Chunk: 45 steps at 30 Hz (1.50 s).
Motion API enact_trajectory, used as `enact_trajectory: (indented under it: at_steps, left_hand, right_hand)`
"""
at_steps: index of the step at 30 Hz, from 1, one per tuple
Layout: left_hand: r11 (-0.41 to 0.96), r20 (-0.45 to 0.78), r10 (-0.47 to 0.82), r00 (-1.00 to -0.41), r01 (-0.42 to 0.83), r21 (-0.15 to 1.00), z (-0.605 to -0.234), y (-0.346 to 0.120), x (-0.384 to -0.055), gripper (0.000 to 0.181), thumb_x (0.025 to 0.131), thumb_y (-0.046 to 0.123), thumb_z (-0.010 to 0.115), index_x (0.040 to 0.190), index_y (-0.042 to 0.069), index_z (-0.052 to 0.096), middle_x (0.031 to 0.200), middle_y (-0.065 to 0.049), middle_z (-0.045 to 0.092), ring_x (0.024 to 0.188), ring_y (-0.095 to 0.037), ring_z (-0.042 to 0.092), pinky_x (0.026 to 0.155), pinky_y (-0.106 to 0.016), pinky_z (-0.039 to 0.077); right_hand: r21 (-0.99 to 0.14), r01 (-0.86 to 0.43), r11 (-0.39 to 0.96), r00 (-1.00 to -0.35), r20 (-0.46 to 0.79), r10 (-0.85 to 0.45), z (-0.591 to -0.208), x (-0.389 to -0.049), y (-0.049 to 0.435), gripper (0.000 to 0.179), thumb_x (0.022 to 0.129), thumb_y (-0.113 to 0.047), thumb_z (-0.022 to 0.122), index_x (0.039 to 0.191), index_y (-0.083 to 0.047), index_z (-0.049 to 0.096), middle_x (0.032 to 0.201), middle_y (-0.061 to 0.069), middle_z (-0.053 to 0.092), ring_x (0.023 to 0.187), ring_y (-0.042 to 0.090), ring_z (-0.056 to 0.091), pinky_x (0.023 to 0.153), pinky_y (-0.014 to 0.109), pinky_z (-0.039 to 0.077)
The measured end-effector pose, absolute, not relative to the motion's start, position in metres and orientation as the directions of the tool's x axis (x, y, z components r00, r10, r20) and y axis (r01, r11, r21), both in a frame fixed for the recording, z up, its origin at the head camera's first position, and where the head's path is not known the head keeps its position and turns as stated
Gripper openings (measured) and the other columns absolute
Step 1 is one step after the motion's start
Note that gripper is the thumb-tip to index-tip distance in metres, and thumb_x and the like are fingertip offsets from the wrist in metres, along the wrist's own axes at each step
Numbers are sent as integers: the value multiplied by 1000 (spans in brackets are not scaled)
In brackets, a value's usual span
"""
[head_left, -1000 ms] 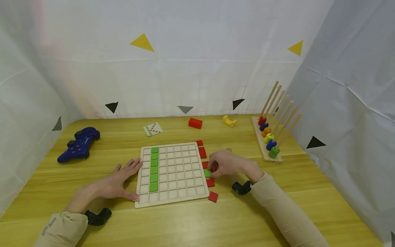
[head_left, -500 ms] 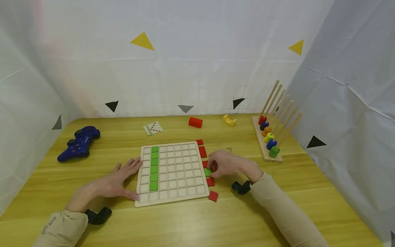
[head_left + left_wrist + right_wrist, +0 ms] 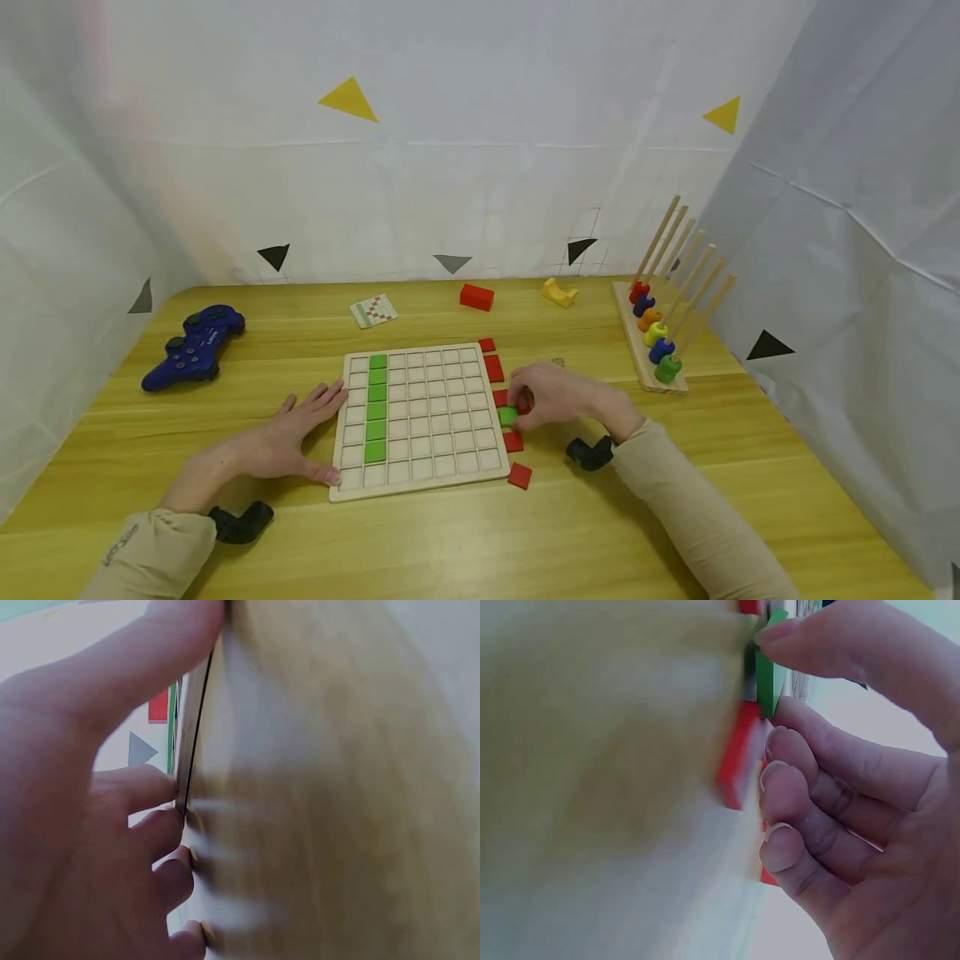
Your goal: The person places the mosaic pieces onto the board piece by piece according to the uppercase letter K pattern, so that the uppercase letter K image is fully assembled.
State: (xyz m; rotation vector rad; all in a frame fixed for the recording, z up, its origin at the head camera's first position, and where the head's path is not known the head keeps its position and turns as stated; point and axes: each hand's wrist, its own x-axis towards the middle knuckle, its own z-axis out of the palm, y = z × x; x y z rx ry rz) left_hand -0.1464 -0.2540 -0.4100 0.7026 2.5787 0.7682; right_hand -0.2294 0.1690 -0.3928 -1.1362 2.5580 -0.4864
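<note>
Nearest on the worktop (image 3: 390,550), a loose red tile (image 3: 520,476) lies near six o'clock from the green tile (image 3: 507,417). The left hand (image 3: 285,442), fingers straight and spread wide, touches the board (image 3: 441,425) at its nine o'clock edge. The right hand (image 3: 553,394) is the nearer: its thumb and index finger pinch the green tile, which sits between eight and nine o'clock from its knuckles, just beside the board's three o'clock edge. The tile is thin, bright, seemingly square, without a clear long axis.

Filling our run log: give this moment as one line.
left hand: touching board; right hand: pinching green tile; red tiles: beside board
</note>
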Motion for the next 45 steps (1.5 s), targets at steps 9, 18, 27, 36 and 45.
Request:
enact_trajectory:
  at_steps: [9,18,27,36,45]
  left_hand:
    - [719,-189,551,-813,347,602,-409,-256,-145,118,77,54,80,159,-1,15,167,-22,0,150,-50,-7,114,-71,-9]
    - [720,-196,553,-810,345,603,-411,-257,-145,117,78,54,79,159,0,14,167,-22,0,151,-49,-7,114,-71,-10]
    - [716,-182,555,-811,355,601,-411,-257,-145,117,77,54,80,159,-1,16,166,-23,1,150,-50,-6,113,-72,-9]
    - [712,-187,566,-803,361,602,-411,-255,-146,116,78,52,80,158,-2,16,166,-24,1,150,-50,-6,113,-73,-9]
    - [711,-171,560,-811,365,601,-411,-255,-147,116,78,53,80,158,-2,17,166,-24,2,150,-50,-5,113,-73,-9]
  right_hand:
    - [-393,-715,578,-594,-94,-799,-363,-216,138,16,85,-30,78,92,-17,71,84,-3,61,74,8,54,67,23,48]
    - [-340,-787,515,-500,-136,-855,-348,-204,78,16,88,-28,76,97,-16,72,91,-2,63,81,7,54,73,19,48]
    - [-297,-850,435,-413,-137,-900,-342,-193,25,16,88,-31,74,96,-17,71,89,-5,61,80,5,51,73,16,42]
    - [-326,-859,395,-369,-141,-919,-354,-187,1,17,88,-28,76,98,-14,72,89,-8,61,79,4,52,71,11,41]
    - [-316,-828,463,-397,-254,-882,-370,-180,-11,17,85,-28,80,94,-15,73,87,-10,60,77,3,55,68,12,45]
